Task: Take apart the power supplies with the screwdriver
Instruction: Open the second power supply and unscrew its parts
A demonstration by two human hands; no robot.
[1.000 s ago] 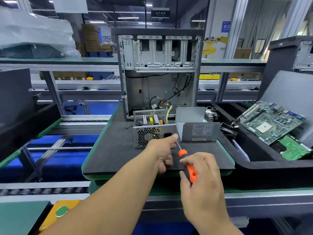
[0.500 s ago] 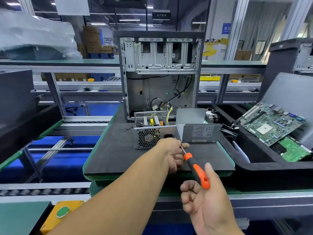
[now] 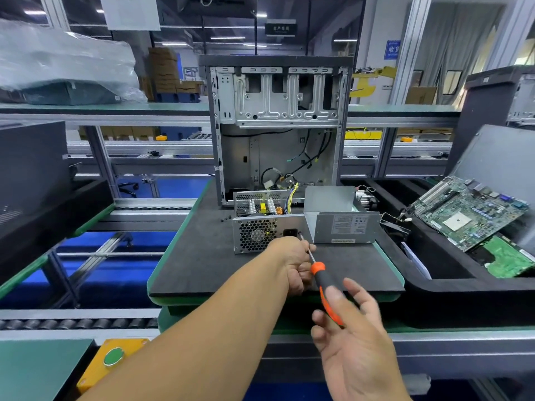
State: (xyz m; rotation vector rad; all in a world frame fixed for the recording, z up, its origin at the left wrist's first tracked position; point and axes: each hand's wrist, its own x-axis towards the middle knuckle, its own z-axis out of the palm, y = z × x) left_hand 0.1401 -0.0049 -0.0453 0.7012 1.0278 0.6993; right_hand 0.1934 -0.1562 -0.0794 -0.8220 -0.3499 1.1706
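Item: screwdriver (image 3: 321,280), orange-black handle; long axis runs from near right up to far left, tip at the opened power supply (image 3: 267,227) on the desk (image 3: 202,270). Left hand (image 3: 295,261) fingers curled around the shaft; right hand (image 3: 351,337) fingers loosely spread, handle across them. Advice: seat tip squarely, keep shaft in line with screw, press while turning

An orange-and-black-handled screwdriver (image 3: 322,280) slants tip-up toward an opened grey metal power supply with a honeycomb fan grille (image 3: 262,225), its internals exposed on top. Just beside it on the right lies a closed grey labelled power supply box (image 3: 341,218).
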